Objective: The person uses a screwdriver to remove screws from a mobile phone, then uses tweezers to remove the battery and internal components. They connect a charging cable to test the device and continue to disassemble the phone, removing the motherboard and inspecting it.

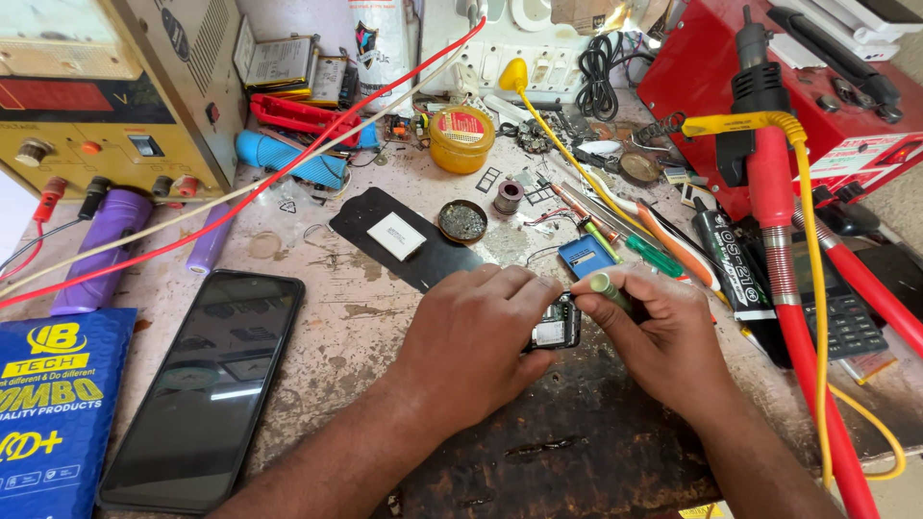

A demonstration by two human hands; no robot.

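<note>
My left hand (pixel 471 336) is curled over a small opened electronic device (pixel 555 327), a dark body with its insides exposed, pinning it to the worn bench. My right hand (pixel 663 332) grips a green-handled screwdriver (pixel 608 288), its tip hidden at the device's top edge between both hands. A small blue part (pixel 586 256) lies just behind the hands. Most of the device is covered by my left fingers.
A black smartphone (pixel 207 384) lies screen up at the left, beside a blue packet (pixel 53 408). A black mat (pixel 409 240) holds a white square part. Behind sit a yellow paste jar (pixel 461 137), power supply (pixel 106 86), red hot-air station (pixel 817 96), cables and tools.
</note>
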